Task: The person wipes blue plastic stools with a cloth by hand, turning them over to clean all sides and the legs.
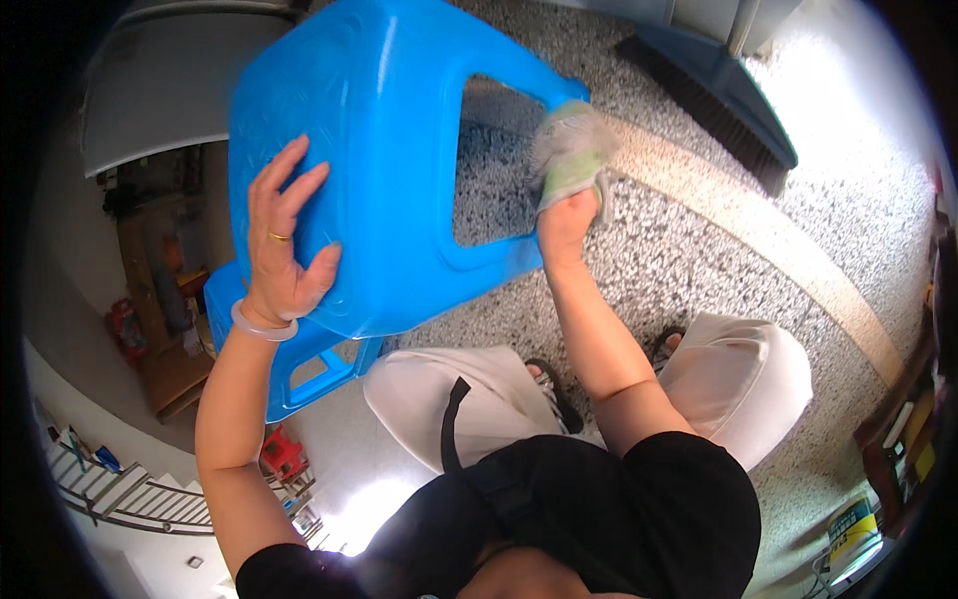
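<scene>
A blue plastic stool [397, 165] is tipped on its side before me, its seat turned to the left and a leg frame with a large opening on the right. My left hand [284, 232], with a ring and a pale bangle, presses flat on the seat, fingers spread. In my right hand [565, 224] is a bunched grey and green cloth [572, 150], blurred, at the stool's leg ends. The cloth hides part of the right fingers. Beneath and behind the seat a second blue stool [281, 397] shows in part.
A dark broom head [711, 97] rests on the speckled floor [636, 224] at upper right. A red stool [284, 453] stands at lower left, beyond my left arm. Stair railings [142, 498] curve along the left. A yellow-and-dark package [853, 531] with writing sits lower right.
</scene>
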`<control>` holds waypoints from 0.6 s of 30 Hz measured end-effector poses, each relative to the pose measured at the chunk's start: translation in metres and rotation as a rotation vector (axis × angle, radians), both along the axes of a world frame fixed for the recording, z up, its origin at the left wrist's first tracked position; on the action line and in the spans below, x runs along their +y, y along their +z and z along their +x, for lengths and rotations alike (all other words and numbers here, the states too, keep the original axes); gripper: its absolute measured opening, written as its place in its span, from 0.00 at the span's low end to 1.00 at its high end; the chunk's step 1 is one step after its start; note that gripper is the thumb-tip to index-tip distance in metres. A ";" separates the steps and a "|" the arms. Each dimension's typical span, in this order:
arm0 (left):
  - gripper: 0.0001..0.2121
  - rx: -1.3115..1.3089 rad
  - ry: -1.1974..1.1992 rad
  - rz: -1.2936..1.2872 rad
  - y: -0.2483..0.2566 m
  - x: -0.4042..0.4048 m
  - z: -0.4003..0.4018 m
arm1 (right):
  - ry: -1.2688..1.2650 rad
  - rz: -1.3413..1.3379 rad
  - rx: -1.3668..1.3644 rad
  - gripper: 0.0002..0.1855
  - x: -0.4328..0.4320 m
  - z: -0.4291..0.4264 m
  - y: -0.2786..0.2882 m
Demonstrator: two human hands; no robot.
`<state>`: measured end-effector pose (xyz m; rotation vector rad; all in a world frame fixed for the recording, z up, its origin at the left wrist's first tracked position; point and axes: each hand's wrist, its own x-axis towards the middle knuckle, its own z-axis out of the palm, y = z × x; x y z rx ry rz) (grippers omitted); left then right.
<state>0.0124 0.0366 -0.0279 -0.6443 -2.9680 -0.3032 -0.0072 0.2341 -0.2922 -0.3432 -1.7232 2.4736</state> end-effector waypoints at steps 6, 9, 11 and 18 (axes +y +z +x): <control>0.26 -0.017 0.028 0.000 0.007 0.005 0.003 | 0.125 -0.340 0.505 0.25 0.030 -0.081 0.162; 0.26 -0.001 0.032 -0.037 0.017 0.005 0.007 | 0.253 -0.050 0.644 0.30 -0.012 -0.123 0.181; 0.26 0.027 -0.015 -0.029 0.008 0.007 -0.001 | 0.010 0.738 0.989 0.28 -0.036 -0.163 0.173; 0.27 0.024 -0.037 0.037 0.009 0.007 -0.011 | 0.796 0.330 -0.114 0.27 -0.025 -0.239 0.121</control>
